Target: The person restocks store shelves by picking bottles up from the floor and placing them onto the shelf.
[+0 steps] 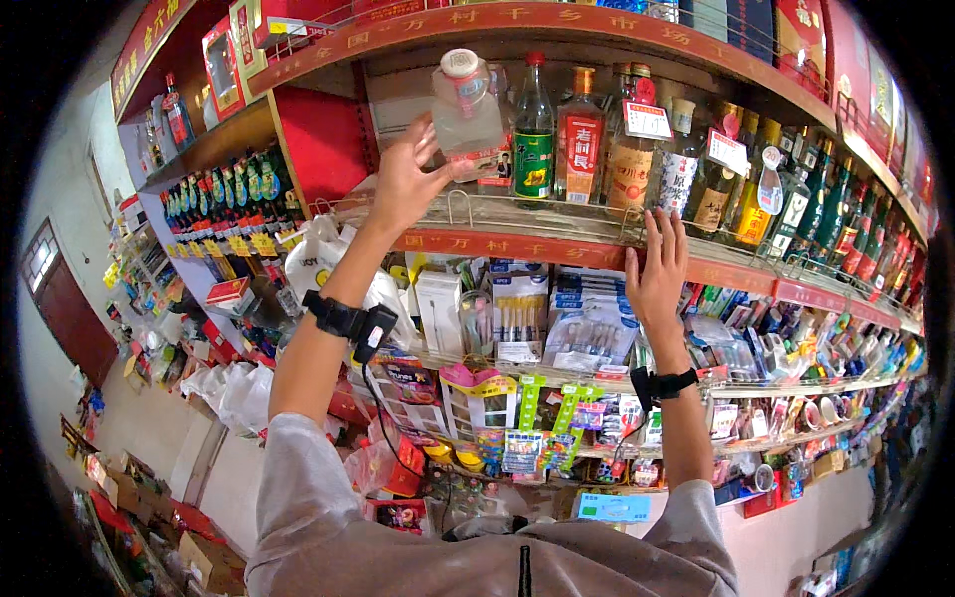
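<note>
My left hand (409, 173) is around the left side of a clear glass bottle (468, 112) with a white cap, which leans a little at the left end of the bottle shelf. Just right of it stand a green-labelled glass bottle (533, 134) with a red cap and a red-labelled bottle (580, 142) with an orange cap. My right hand (658, 265) rests with its fingertips at the wire rail and red front edge (522, 247) of that shelf, below a tan-labelled bottle (630, 168), and holds nothing.
More bottles (813, 194) line the shelf to the right, some with price tags. A wire guard rail (567, 213) runs along its front. Packaged toothbrushes (520, 313) and a white box (440, 313) fill the shelf below. White plastic bags (324, 261) hang near my left forearm.
</note>
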The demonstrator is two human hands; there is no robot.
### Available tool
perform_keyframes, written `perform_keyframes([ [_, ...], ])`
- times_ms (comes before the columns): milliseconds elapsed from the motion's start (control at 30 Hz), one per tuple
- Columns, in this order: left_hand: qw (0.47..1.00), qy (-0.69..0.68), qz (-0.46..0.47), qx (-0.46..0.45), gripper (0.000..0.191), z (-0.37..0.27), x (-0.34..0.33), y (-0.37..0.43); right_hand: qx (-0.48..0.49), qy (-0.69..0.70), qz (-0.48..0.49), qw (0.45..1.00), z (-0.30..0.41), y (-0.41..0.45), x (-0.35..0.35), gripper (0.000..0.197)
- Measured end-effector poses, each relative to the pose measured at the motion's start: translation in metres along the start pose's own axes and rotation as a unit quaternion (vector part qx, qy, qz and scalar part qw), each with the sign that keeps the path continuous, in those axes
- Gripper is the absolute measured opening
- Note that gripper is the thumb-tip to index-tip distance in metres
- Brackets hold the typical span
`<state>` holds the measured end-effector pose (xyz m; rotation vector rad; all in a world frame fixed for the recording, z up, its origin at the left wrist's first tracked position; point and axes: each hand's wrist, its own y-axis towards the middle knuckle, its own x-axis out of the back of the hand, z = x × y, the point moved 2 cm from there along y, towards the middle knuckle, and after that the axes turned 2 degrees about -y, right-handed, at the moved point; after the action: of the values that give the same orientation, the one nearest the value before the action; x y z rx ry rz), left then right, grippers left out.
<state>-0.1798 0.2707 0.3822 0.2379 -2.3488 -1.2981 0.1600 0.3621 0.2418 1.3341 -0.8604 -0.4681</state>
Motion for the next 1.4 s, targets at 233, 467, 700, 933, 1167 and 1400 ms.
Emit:
perform_keyframes([
  [233, 0.995, -0.088, -0.004, 0.052, 0.081, 0.058, -0.013, 0.011, 0.005, 0.003, -0.003, 1.0, -0.003, -0.001, 0.0, 0.058],
  [467, 0.984, -0.124, 0.057, 0.116, 0.065, 0.069, -0.016, 0.011, -0.004, -0.016, 0.013, 1.0, -0.005, -0.003, -0.002, 0.057],
  [700, 0.975, -0.087, 0.105, 0.177, 0.058, 0.088, -0.013, 0.016, 0.001, -0.023, 0.013, 1.0, -0.004, -0.002, -0.002, 0.058],
  [933, 0.97, -0.058, 0.138, 0.19, 0.059, 0.11, -0.007, 0.03, 0.004, -0.024, 0.012, 1.0, -0.002, 0.0, -0.004, 0.06],
  [1167, 0.961, -0.074, 0.141, 0.225, 0.056, 0.1, -0.014, 0.026, 0.004, -0.037, 0.021, 0.999, -0.003, -0.002, -0.007, 0.06],
  [1400, 0.952, -0.057, 0.119, 0.277, 0.056, 0.095, -0.015, 0.027, 0.009, -0.052, 0.019, 0.998, -0.005, -0.003, -0.008, 0.061],
])
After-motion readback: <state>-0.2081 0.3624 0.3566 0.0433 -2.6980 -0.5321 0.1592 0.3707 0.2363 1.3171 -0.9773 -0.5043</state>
